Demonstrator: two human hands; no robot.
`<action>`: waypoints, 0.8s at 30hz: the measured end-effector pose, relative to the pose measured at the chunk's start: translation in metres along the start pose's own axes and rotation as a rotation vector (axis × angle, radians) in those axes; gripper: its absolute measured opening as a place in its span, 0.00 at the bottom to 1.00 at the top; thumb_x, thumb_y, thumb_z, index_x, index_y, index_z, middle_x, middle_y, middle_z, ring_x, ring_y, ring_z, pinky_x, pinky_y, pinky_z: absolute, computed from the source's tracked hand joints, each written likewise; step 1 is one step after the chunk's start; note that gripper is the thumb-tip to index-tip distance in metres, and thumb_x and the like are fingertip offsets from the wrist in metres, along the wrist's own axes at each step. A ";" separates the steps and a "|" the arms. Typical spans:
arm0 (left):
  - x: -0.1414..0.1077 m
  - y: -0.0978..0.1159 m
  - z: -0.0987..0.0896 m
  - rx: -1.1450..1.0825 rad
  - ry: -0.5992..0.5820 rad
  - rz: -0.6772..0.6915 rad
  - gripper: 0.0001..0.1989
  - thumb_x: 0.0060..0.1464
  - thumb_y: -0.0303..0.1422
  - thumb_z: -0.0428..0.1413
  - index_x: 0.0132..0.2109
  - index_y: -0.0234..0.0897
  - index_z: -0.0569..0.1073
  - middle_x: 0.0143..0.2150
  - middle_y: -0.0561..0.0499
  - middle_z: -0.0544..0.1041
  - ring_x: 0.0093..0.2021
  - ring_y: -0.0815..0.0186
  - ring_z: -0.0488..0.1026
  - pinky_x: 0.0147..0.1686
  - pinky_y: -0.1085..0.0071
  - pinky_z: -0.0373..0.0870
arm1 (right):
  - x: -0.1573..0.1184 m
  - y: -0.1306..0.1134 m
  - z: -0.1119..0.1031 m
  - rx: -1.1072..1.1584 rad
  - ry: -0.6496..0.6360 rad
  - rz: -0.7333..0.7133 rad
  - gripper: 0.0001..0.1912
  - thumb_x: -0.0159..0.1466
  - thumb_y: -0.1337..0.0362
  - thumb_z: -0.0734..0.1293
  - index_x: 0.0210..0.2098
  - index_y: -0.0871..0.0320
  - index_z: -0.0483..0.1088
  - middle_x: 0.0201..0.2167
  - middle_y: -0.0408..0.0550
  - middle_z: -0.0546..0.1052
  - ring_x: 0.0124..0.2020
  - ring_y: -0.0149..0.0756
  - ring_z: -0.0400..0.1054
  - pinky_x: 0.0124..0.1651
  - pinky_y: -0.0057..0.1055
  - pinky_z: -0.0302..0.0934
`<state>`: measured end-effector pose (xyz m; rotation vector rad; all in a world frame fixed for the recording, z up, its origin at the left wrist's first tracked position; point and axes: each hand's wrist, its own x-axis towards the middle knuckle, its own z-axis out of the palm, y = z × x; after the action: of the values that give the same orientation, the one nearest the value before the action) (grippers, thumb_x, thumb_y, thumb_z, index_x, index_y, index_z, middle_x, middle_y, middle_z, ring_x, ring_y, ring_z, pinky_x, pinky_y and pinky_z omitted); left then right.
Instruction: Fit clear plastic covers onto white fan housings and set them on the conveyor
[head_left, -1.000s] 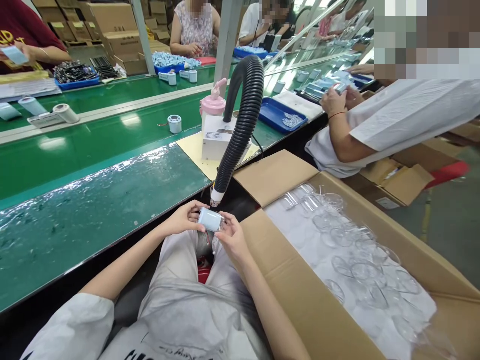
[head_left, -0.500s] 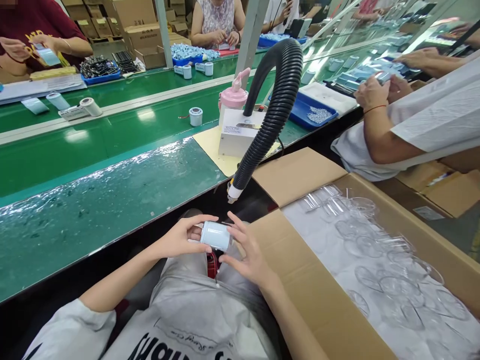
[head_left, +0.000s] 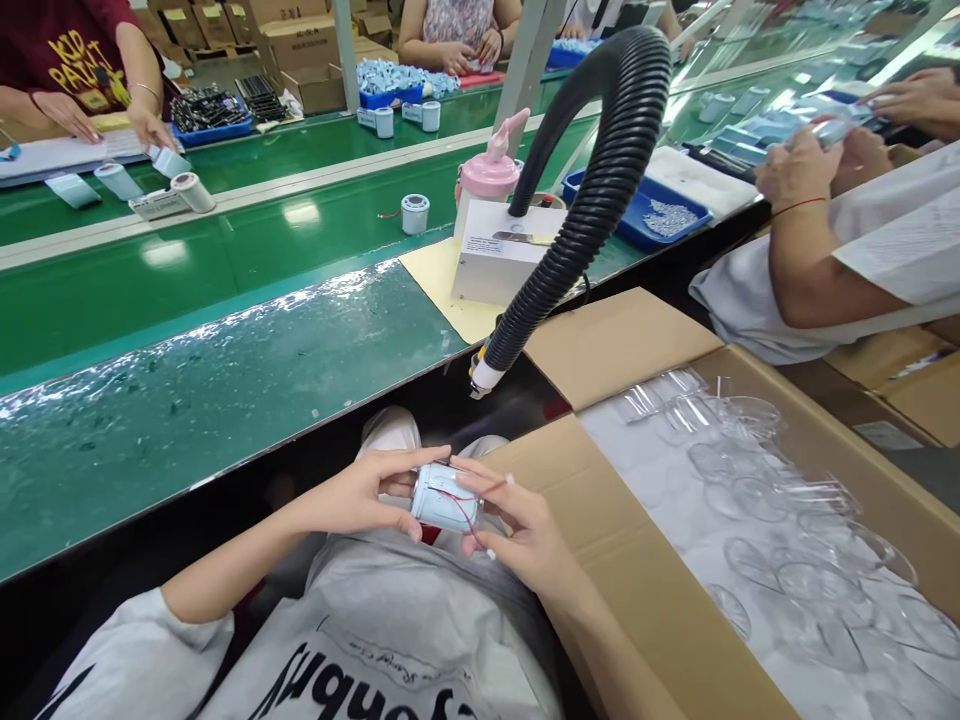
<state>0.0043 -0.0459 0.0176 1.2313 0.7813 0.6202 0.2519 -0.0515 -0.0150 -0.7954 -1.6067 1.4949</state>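
Note:
A light blue cylinder (head_left: 444, 498) lies on its side between my two hands above my lap, with thin red and dark wires along its near face. My left hand (head_left: 367, 492) holds its left end between thumb and fingers. At the right end, my right hand (head_left: 517, 515) has its fingers and thumb closed round the cylinder, and small white wire ends show beside them. Above the hands hangs the white nozzle (head_left: 486, 377) of a black corrugated hose (head_left: 600, 170), apart from the cylinder.
On my right, an open cardboard box (head_left: 600, 560) holds several clear plastic pieces (head_left: 810, 580). A white device (head_left: 499, 250) and pink bottle (head_left: 487, 175) stand on the green bench (head_left: 225, 400). Another blue cylinder (head_left: 415, 214) sits beyond. People work across and to the right.
The cylinder has turned, bringing its wires into view, and my right fingers have closed further round it. Across the bench, a person's hand has moved down to the blue parts.

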 end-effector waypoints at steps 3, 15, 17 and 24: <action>-0.001 -0.004 0.003 -0.015 -0.021 0.022 0.43 0.47 0.33 0.71 0.69 0.46 0.65 0.65 0.42 0.73 0.58 0.51 0.76 0.59 0.57 0.73 | 0.000 -0.003 -0.002 0.011 -0.025 0.058 0.26 0.58 0.61 0.78 0.55 0.40 0.76 0.61 0.48 0.74 0.61 0.52 0.69 0.51 0.42 0.75; -0.002 -0.008 0.006 -0.020 -0.032 0.028 0.43 0.48 0.39 0.70 0.69 0.48 0.65 0.67 0.44 0.70 0.60 0.51 0.74 0.58 0.60 0.73 | -0.007 -0.008 0.003 0.154 0.043 0.240 0.28 0.52 0.56 0.81 0.52 0.44 0.79 0.55 0.50 0.79 0.53 0.52 0.75 0.47 0.41 0.76; -0.003 -0.011 0.007 -0.080 -0.033 -0.061 0.46 0.48 0.43 0.69 0.71 0.45 0.61 0.61 0.43 0.76 0.52 0.54 0.79 0.52 0.63 0.76 | -0.007 -0.006 0.006 0.241 0.047 0.306 0.33 0.51 0.52 0.82 0.55 0.46 0.77 0.48 0.50 0.81 0.43 0.46 0.78 0.41 0.37 0.76; 0.003 -0.020 0.018 -0.070 0.066 -0.082 0.49 0.46 0.55 0.66 0.70 0.37 0.63 0.60 0.39 0.75 0.56 0.50 0.74 0.58 0.57 0.69 | -0.005 -0.004 0.016 0.451 0.015 0.403 0.30 0.56 0.41 0.75 0.51 0.50 0.71 0.49 0.50 0.76 0.33 0.37 0.77 0.30 0.32 0.75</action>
<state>0.0207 -0.0589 -0.0002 1.1142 0.8540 0.6180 0.2412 -0.0643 -0.0120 -0.8933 -1.0668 2.0337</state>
